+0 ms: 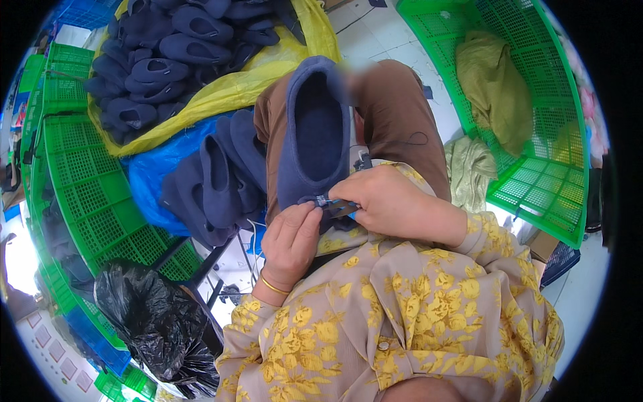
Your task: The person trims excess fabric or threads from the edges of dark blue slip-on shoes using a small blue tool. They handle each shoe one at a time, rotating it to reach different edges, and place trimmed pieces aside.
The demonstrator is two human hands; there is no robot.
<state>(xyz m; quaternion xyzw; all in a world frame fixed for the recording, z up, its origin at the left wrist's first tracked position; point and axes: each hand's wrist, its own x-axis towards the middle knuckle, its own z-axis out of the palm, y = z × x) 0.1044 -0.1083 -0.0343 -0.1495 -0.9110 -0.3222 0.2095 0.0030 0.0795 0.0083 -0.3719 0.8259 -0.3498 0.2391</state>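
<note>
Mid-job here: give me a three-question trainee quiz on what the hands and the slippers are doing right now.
1. True or false: the dark blue slipper lies on the person's lap with its opening facing up.
2. Which hand pinches the slipper's heel edge, beside the small tag? A) left hand B) right hand C) neither
3. Fill in: the big pile of slippers at upper left rests on a ____ sheet.

Key: 1 true. 2 A; the right hand holds small snips at that edge. 3 yellow.
</note>
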